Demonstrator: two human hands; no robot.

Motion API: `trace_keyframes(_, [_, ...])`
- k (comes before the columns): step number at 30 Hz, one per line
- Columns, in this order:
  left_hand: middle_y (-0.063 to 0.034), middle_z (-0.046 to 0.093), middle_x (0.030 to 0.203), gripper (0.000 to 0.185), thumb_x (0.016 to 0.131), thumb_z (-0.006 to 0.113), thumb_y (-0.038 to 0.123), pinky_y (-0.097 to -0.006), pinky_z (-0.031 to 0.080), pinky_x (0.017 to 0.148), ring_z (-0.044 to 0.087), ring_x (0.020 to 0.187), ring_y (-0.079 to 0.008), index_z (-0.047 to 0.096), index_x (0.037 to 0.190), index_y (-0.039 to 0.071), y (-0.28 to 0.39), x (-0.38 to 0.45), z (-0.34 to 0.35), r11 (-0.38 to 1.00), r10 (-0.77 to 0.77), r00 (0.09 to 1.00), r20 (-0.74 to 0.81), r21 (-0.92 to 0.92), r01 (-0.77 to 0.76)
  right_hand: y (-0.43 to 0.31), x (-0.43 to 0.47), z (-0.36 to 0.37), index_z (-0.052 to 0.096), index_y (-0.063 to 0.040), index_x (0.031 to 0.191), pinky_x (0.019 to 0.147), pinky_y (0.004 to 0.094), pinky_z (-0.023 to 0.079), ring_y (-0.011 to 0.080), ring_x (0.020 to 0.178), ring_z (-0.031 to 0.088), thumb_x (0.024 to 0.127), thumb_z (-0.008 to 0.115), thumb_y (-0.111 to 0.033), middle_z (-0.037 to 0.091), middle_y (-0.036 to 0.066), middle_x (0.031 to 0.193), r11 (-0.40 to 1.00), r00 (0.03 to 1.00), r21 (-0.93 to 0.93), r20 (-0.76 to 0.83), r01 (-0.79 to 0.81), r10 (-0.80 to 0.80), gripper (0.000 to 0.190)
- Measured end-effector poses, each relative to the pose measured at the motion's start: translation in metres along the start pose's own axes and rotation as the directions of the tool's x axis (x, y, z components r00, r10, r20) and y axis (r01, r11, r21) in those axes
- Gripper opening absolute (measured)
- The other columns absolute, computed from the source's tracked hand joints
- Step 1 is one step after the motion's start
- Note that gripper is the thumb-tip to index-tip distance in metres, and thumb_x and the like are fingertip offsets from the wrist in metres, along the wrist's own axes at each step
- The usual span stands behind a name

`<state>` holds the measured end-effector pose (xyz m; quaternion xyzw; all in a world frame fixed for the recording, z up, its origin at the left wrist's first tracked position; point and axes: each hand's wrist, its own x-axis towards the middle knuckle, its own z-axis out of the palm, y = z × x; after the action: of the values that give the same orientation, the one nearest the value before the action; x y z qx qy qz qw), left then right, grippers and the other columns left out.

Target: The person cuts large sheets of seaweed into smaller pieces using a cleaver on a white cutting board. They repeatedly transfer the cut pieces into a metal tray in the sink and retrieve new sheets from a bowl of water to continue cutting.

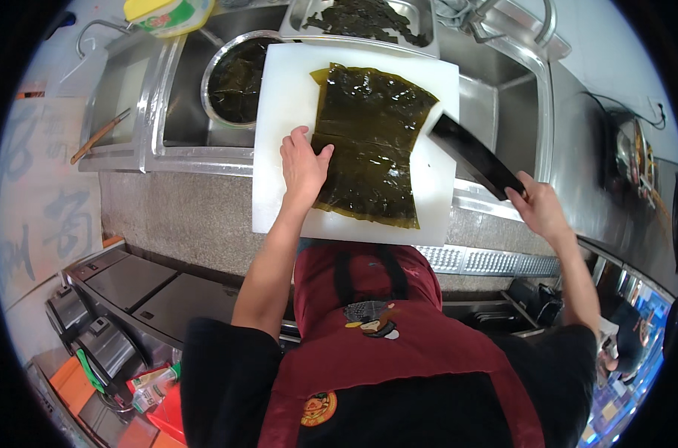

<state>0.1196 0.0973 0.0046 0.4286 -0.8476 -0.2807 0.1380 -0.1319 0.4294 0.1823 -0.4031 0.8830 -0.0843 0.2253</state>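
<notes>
A stack of wet kelp sheets (372, 134) lies flat on a white cutting board (277, 196), which bridges the sink. My left hand (305, 165) rests at the stack's left edge, thumb and fingers spread, the thumb touching the kelp. In my right hand (540, 204) is the handle of a cleaver (476, 154), mostly covered by my fingers. Its dark, broad blade points up and left, with the tip near the right edge of the kelp. How high the blade is above the board I cannot tell.
Left of the board, a round metal bowl (207, 92) in the sink holds more kelp. Behind it stands a steel tray (361, 40) of cut kelp pieces (367, 19). The right sink basin (476, 92) has a faucet (549, 25). A wooden-handled tool (100, 136) lies far left.
</notes>
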Motion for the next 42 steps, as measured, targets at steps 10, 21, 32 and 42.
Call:
trace_keyframes(10, [-0.0186, 0.075, 0.108, 0.046, 0.076, 0.078, 0.033, -0.0455, 0.047, 0.102, 0.064, 0.108, -0.0397, 0.074, 0.113, 0.005, 0.022, 0.029, -0.01, 0.914, -0.054, 0.938, 0.343, 0.394, -0.092, -0.035, -0.029, 0.109, 0.064, 0.0, 0.098, 0.052, 0.0303, 0.041, 0.0073, 0.058, 0.049, 0.1, 0.067, -0.019, 0.055, 0.001, 0.064, 0.538, 0.853, 0.755, 0.055, -0.376, 0.52, 0.019])
trace_keyframes(21, [-0.0163, 0.076, 0.098, 0.029, 0.08, 0.076, 0.021, -0.0419, 0.056, 0.085, 0.072, 0.097, -0.0333, 0.075, 0.102, 0.003, 0.074, 0.08, 0.022, 0.861, 0.182, 0.459, 0.87, 0.085, -0.502, -0.038, -0.038, 0.122, 0.064, 0.0, 0.099, 0.048, 0.0301, 0.039, 0.0062, 0.053, 0.047, 0.1, 0.067, -0.02, 0.053, 0.0, 0.06, 0.563, 0.852, 0.753, -0.005, -0.341, 0.523, 0.02])
trace_keyframes(32, [-0.0157, 0.056, 0.068, 0.022, 0.082, 0.074, 0.011, -0.0389, 0.046, 0.062, 0.054, 0.062, -0.0252, 0.056, 0.084, -0.002, 0.198, 0.1, -0.101, 0.687, 0.44, 0.217, 0.871, -0.171, -0.706, -0.04, -0.06, 0.125, 0.065, 0.0, 0.103, 0.05, 0.0272, 0.039, 0.0046, 0.056, 0.048, 0.101, 0.066, -0.018, 0.054, -0.002, 0.064, 0.446, 0.813, 0.831, 0.012, -0.332, 0.582, 0.017])
trace_keyframes(42, [-0.0049, 0.06, 0.086, 0.009, 0.081, 0.066, 0.009, -0.0356, 0.059, 0.063, 0.067, 0.083, -0.0205, 0.061, 0.089, 0.009, 0.094, 0.104, 0.001, 0.067, 0.866, 0.15, 0.476, 0.188, -0.98, -0.043, -0.066, 0.13, 0.063, 0.0, 0.1, 0.046, 0.0271, 0.039, 0.0047, 0.052, 0.047, 0.1, 0.066, -0.018, 0.052, -0.003, 0.062, 0.363, 0.781, 0.872, 0.036, -0.329, 0.623, 0.018])
